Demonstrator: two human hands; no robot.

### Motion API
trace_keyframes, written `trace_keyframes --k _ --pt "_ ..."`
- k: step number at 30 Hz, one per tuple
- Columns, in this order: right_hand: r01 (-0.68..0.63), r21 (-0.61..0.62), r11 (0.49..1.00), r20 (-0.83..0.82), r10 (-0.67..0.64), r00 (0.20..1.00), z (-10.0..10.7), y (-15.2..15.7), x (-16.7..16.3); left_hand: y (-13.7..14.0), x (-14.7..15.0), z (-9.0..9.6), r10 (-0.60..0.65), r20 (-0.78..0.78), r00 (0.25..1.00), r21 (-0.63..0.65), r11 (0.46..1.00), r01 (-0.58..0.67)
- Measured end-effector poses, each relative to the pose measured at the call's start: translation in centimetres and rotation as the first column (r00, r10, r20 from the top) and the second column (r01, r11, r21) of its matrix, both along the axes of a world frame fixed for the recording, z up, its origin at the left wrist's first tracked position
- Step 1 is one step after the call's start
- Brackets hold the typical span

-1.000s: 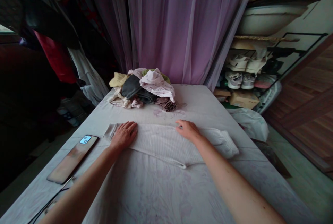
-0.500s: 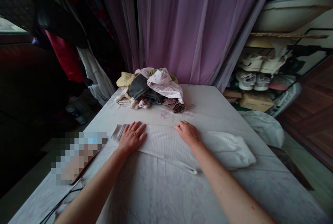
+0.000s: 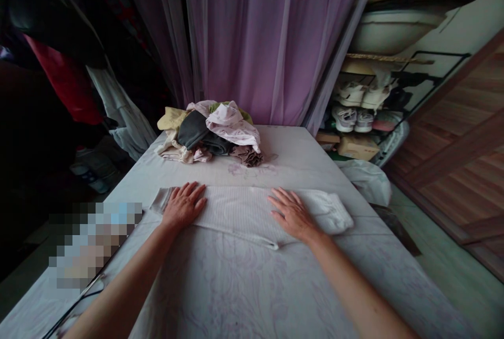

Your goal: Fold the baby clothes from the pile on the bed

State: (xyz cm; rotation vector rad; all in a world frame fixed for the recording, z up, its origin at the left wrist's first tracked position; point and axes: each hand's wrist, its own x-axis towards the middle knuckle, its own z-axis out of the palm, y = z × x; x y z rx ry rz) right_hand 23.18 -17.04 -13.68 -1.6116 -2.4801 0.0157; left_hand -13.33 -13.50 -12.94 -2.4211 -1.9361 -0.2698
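A white ribbed garment (image 3: 236, 210), folded lengthwise into a long strip, lies flat across the table. Its banded end is at the left; the bunched end is at the right. My left hand (image 3: 183, 207) rests palm down on the garment near the banded end, fingers spread. Toward the other end, my right hand (image 3: 293, 214) also lies flat on the fabric with its fingers apart. A pointed corner of the cloth sticks out toward me between the hands. Whether the garment is trousers or a top I cannot tell.
Beyond the garment sits a heap of crumpled clothes (image 3: 208, 131) on the floral-covered table (image 3: 236, 292). A pixelated flat object (image 3: 94, 239) and a black cable (image 3: 71, 313) lie at the left edge. A purple curtain (image 3: 252, 40) hangs behind; a shoe rack (image 3: 354, 100) stands right.
My right hand has gone from curled fingers to spread flat, and sits farther right along the garment. My left hand stays on the banded end. The view has turned to the right.
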Motion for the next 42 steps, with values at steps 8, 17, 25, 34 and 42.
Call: trace_keyframes --k 8,17,25,34,42 --pt "0.393 -0.017 0.919 0.118 -0.389 0.914 -0.5 -0.5 5.7 0.1 -0.2 0.0 -0.013 -0.018 1.000 0.016 1.000 0.013" --pt "0.560 0.077 0.825 0.108 -0.566 0.818 -1.0 -0.6 5.8 0.0 0.4 0.8 0.002 -0.048 0.999 -0.020 1.000 -0.003" --pt "0.413 0.030 0.910 0.005 -0.413 0.911 0.9 -1.4 -0.7 -0.4 1.1 1.1 0.058 -0.004 0.998 -0.039 0.998 -0.058" --pt "0.201 -0.028 0.979 -0.019 -0.202 0.979 -0.2 -4.4 -6.8 -1.5 -1.7 -0.1 -0.040 0.065 0.997 0.025 0.999 0.038" --pt "0.147 0.071 0.986 -0.123 -0.138 0.983 -0.7 -4.8 -6.2 -2.2 -3.5 0.6 -0.025 0.046 0.999 0.075 0.997 0.022"
